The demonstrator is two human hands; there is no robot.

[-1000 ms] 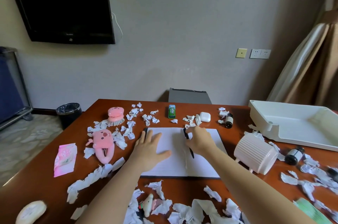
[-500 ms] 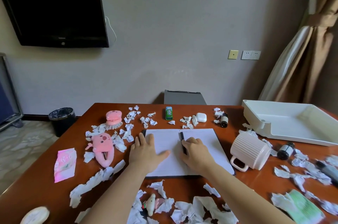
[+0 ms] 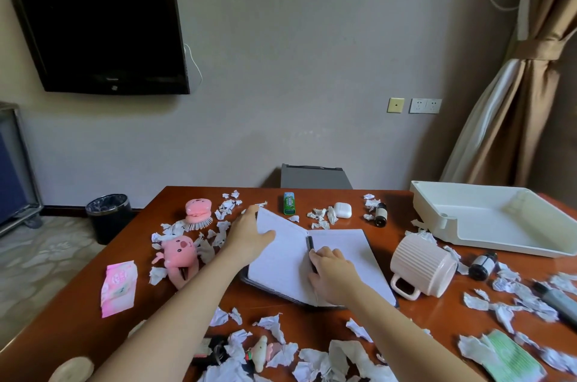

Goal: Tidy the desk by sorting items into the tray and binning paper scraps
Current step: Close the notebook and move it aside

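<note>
Now the left half of the notebook (image 3: 343, 253) stands lifted off the bench (image 3: 78, 328); half a second ago the spread lay flat. Left hand (image 3: 246, 236) grips that half at its far outer edge, thumb across the page face, fingers behind. A second ago this hand lay flat on the page. Right hand (image 3: 335, 272) sits nearer the body than before, fingers curled over the near part of the pen (image 3: 310, 243). Hands apart, one on each side of the gutter.

Reading: the book is being closed, left half folding toward the right. The pen lies in the fold, so it either comes out first or gets shut inside. Judgement only; which one is meant cannot be told.

Position: notebook mid-bench, straight ahead of the person, right page flat, mug (image 3: 421, 266) lying on its side just beside the right edge. Tray (image 3: 487, 222) far right, well apart from the book, nothing seen inside it.

Orientation: spine runs away from the person, far end leaning slightly left. Pen lies along the spine, same long axis, far end exposed, near end hidden under fingers. Which end is the tip cannot be told.

Paper scraps (image 3: 315, 359) scattered all round the book; bin (image 3: 107, 216) on the floor off the far left corner. Sorting barely begun, by the look of it.
</note>
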